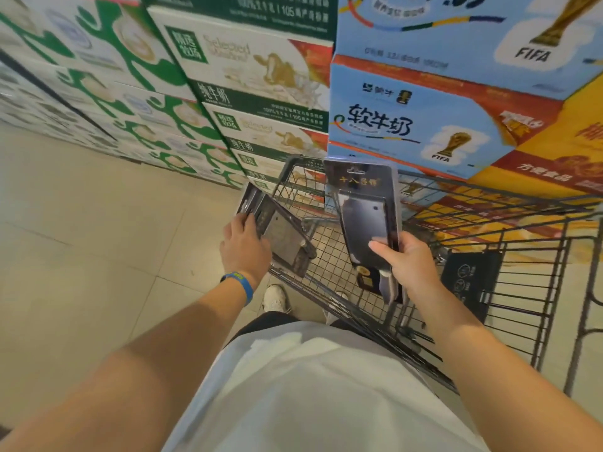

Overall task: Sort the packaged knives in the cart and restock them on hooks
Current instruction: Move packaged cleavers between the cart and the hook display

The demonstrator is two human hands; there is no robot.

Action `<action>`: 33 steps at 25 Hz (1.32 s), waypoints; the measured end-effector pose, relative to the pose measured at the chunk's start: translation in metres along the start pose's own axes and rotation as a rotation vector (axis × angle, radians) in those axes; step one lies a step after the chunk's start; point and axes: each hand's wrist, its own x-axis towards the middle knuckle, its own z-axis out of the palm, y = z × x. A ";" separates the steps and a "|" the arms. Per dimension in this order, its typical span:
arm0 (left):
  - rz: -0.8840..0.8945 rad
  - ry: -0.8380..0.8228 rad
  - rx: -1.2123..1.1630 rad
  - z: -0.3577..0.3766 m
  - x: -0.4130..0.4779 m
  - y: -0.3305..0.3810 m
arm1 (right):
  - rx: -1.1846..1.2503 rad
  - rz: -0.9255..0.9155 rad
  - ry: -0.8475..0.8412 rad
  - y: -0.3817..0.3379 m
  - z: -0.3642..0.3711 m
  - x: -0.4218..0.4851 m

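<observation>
Head view is looking down on a person standing behind a wire cart [489, 192]. The right grip [409, 261] is holding one packaged knife [363, 203] upright over the basket, hang tab at the top, the thumb pressing across the clear front and the fingers sitting hidden behind the card. The left grip [246, 246], a blue wristband [241, 283] circling its wrist, is clasping a small stack of knife packs [280, 231] by one edge, the stack tilting over the cart's left rim. How many packs are lying in that stack I cannot tell. Green milk cartons [248, 70] and blue milk cartons [408, 122] are standing piled beyond the cart, on a pale tiled floor [81, 207]. A white shoe [275, 298] is showing just beside the cart's near edge
</observation>
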 end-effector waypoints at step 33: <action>0.094 -0.243 -0.102 -0.011 -0.003 0.052 | 0.007 0.018 -0.039 0.012 -0.024 -0.001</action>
